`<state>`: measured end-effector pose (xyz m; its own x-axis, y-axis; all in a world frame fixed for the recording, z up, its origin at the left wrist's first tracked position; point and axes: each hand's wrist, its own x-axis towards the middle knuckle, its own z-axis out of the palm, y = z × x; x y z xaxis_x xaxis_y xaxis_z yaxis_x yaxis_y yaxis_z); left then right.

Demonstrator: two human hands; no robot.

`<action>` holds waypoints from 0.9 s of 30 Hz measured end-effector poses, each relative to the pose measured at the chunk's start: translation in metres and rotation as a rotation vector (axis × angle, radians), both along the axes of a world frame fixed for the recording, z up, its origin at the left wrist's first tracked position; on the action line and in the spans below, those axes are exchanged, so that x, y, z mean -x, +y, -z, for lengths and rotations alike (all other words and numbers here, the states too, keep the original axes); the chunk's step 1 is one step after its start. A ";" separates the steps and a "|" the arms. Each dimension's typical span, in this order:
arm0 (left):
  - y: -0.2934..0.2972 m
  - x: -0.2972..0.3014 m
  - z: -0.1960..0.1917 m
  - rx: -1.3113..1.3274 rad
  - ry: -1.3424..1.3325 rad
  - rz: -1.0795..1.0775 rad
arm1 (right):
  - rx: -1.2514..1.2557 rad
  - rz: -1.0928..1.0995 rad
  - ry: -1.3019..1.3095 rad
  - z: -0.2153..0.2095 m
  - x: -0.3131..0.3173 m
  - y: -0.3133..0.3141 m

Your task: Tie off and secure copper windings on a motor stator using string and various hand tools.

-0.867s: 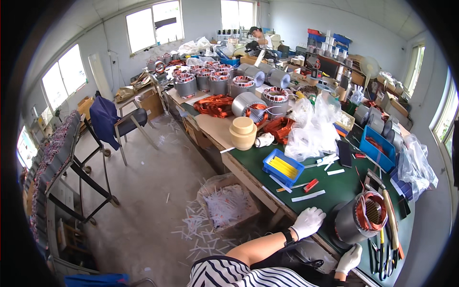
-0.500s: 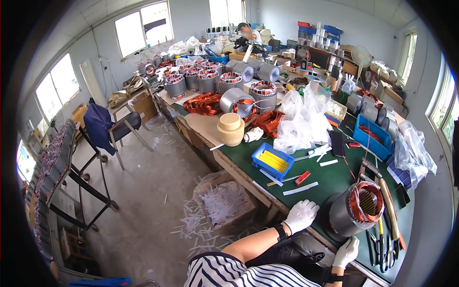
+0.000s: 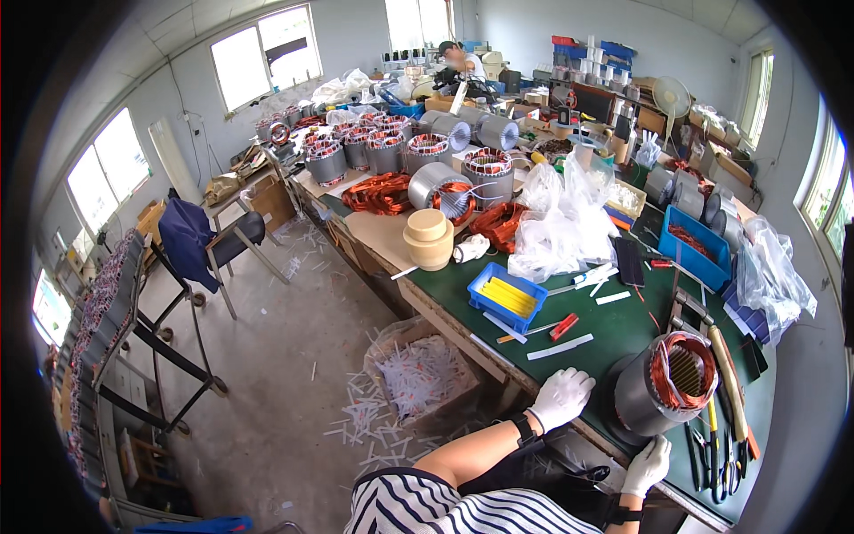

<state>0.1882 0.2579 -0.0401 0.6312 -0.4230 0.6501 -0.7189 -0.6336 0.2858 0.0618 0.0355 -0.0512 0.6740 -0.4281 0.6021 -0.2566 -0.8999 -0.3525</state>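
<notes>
My left hand (image 3: 563, 398), in a white glove, lies on the green bench top near its front edge. Its fingers are stretched out with nothing in them. To its right stands a motor stator (image 3: 663, 383), a grey metal cylinder with copper windings bulging at the top. My right hand (image 3: 648, 465), also white-gloved, rests at the bench edge close to the stator's base. Its fingers point forward and hold nothing visible; whether they touch the stator I cannot tell. A hammer (image 3: 727, 383) with a pale handle, yellow-handled pliers (image 3: 713, 449) and scissors (image 3: 731, 467) lie right of the stator.
A blue tray (image 3: 507, 298) of yellow strips, a red-handled tool (image 3: 563, 327) and white strips (image 3: 560, 347) lie ahead. Plastic bags (image 3: 560, 222), copper coils (image 3: 378, 193) and several stators (image 3: 387, 151) stand farther back. A scrap box (image 3: 418, 374) sits on the floor. Another person (image 3: 467, 62) is at the far end.
The view has shifted very slightly. Both hands and the stator stay in the same places. The far person's arm is now raised toward the head.
</notes>
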 end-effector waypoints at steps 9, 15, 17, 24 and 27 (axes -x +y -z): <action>0.001 0.000 0.000 -0.012 0.012 -0.004 | -0.034 -0.003 0.025 -0.003 0.001 0.002; 0.000 0.001 -0.001 -0.023 0.018 -0.010 | -0.033 -0.002 0.024 -0.002 0.001 0.002; 0.000 0.001 -0.001 -0.026 0.018 -0.012 | -0.034 -0.010 0.015 -0.005 0.001 0.003; 0.000 0.001 -0.002 -0.009 0.011 -0.002 | -0.044 -0.011 0.028 -0.003 0.001 0.003; 0.000 0.001 -0.002 -0.013 0.012 -0.002 | -0.027 -0.006 0.020 0.000 0.001 0.001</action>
<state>0.1875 0.2582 -0.0382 0.6399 -0.4298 0.6370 -0.7141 -0.6388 0.2863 0.0604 0.0368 -0.0509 0.6884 -0.4394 0.5770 -0.2581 -0.8919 -0.3713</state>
